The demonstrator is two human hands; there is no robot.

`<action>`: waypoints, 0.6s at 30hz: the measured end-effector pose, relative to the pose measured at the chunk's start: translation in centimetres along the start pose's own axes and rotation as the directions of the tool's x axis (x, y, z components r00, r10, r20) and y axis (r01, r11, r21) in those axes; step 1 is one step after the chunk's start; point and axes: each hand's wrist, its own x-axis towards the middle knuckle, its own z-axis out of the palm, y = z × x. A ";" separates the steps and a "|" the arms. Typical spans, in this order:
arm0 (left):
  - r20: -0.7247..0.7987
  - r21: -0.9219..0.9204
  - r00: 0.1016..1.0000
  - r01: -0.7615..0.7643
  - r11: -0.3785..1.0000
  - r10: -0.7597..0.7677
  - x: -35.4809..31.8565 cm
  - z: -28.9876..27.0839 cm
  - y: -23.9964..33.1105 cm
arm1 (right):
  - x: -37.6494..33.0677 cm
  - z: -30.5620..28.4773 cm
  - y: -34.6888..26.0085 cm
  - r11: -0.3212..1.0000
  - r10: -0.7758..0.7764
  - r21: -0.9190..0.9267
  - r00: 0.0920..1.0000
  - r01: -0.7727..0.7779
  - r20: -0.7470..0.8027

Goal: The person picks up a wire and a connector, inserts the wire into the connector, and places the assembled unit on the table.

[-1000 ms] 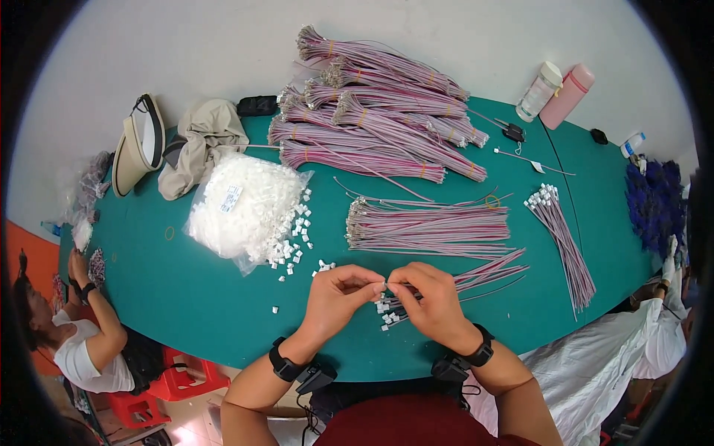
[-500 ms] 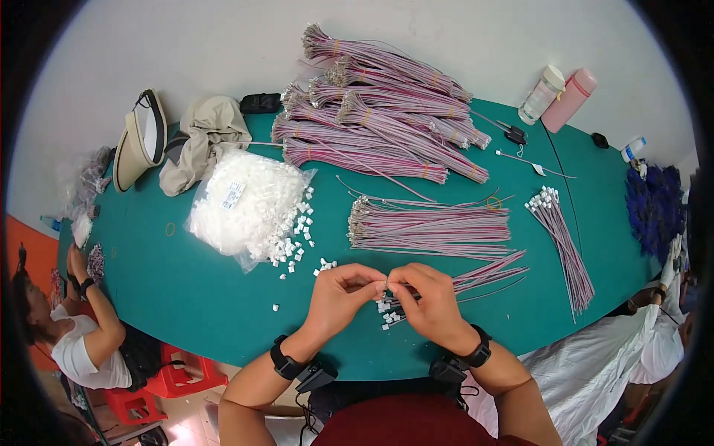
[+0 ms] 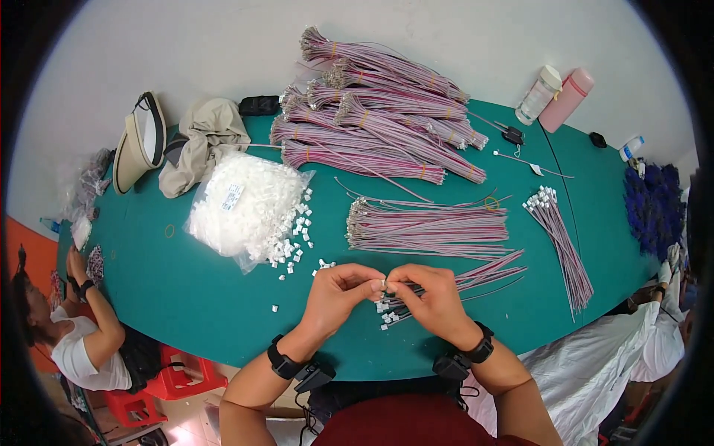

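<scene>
Fingertips met over the table (image 3: 186, 297): left hand (image 3: 338, 293) pinched a white plug (image 3: 383, 283), right hand (image 3: 431, 297) pinched a wire; steadiness and square alignment seemed key.

Clear bag (image 3: 242, 212) of white connectors, white label (image 3: 231, 196), table's left.

A long green-topped table (image 3: 186, 297) stands against a plain pale wall (image 3: 223, 52) under even, bright light, with red plastic stools (image 3: 175, 379) on a light floor (image 3: 193, 412) and an orange surface (image 3: 30, 245) at far left.
</scene>
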 end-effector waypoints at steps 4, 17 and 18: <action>-0.005 -0.060 0.999 0.044 0.997 -0.044 0.0 0.0 0.5 | 0.2 -0.1 -0.1 0.993 0.073 0.086 0.997 -0.075 0.026; -0.004 0.024 0.999 -0.033 0.999 0.033 0.0 0.1 0.0 | 0.0 -0.2 -0.3 0.997 0.035 0.061 0.999 -0.037 0.023; -0.004 0.025 0.999 -0.034 0.999 0.034 -0.1 0.1 0.0 | 0.0 -0.1 -0.3 0.999 0.012 0.050 1.000 -0.012 0.012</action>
